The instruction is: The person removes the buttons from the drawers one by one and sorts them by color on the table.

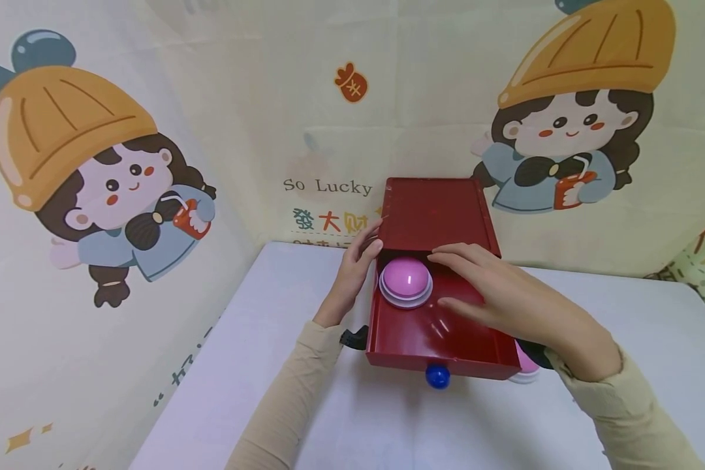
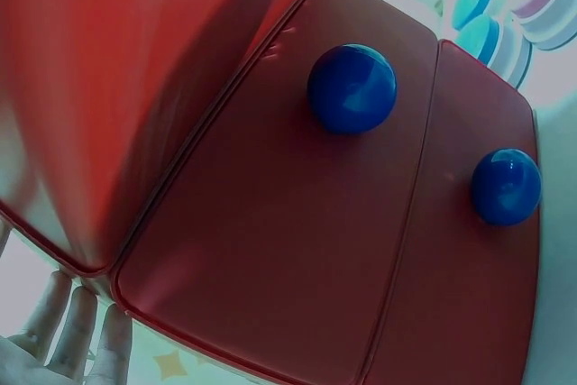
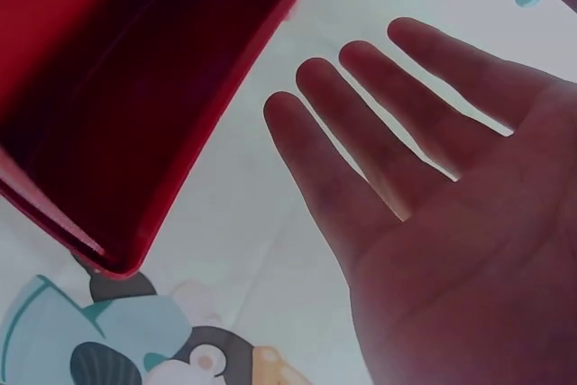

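Observation:
A red cabinet (image 1: 440, 215) stands on the table, its top drawer (image 1: 464, 343) pulled out toward me. Inside the drawer, at its back left, sits a pink domed push button (image 1: 405, 277) on a white base. My left hand (image 1: 349, 277) is at the cabinet's left side with its fingers extended along it. Over the right half of the drawer hovers my right hand (image 1: 502, 290), fingers spread and nothing held; the right wrist view shows its bare palm (image 3: 478, 250). Blue round knobs (image 2: 352, 89) mark the drawer fronts in the left wrist view.
Another pink domed button (image 1: 527, 361) lies on the white table (image 1: 294, 418) past the drawer's right front corner, partly hidden. Blue-and-white round pieces (image 2: 491, 42) show beyond the cabinet in the left wrist view. A cartoon-printed cloth (image 1: 235, 85) hangs behind.

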Tool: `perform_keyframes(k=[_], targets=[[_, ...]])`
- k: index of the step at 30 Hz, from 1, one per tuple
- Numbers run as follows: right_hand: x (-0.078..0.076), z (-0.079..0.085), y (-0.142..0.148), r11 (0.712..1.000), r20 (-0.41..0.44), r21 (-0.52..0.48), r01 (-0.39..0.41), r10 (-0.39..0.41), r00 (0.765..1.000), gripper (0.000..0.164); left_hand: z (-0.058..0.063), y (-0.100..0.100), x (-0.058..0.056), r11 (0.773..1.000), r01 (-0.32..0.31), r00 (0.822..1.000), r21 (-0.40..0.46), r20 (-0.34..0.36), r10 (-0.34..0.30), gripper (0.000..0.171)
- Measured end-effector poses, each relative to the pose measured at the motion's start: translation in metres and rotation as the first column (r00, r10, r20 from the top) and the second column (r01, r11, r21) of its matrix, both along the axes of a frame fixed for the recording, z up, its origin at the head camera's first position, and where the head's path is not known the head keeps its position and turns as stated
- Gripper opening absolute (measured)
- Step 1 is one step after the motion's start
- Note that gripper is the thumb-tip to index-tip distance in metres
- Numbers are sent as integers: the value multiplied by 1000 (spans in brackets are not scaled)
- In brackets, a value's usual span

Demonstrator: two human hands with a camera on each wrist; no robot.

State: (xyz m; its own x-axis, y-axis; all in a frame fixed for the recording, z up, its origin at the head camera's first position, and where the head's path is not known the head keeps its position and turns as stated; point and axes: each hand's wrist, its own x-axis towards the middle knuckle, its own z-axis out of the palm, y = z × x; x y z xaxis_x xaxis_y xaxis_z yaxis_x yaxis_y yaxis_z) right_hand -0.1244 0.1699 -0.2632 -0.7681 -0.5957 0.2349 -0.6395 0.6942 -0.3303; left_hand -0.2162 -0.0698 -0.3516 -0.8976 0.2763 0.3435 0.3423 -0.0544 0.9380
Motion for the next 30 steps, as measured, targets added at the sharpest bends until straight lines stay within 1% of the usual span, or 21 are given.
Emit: perform_keyframes(k=[6, 11, 16, 26, 30], targets=[[-3, 2, -6, 999, 50, 45, 1, -3, 999, 71, 1, 0, 0, 1000, -2, 1000, -14, 0, 2, 47], [-7, 0, -13, 998, 73, 61, -7, 2, 997, 71, 1, -1, 0, 1000, -7, 1000, -21, 5, 7, 47], [-10, -1, -17, 997, 74, 74, -17, 12, 997, 70, 2, 0, 1, 1000, -1, 1000, -15, 5, 1, 47], [-17, -2, -28, 992, 78, 111, -67, 59, 995, 69, 2, -1, 1, 1000, 8, 1000, -11, -2, -8, 47], [-21, -5, -32, 987, 84, 132, -93, 83, 993, 70, -10, -1, -9, 1000, 4, 1000, -2, -2, -4, 46]])
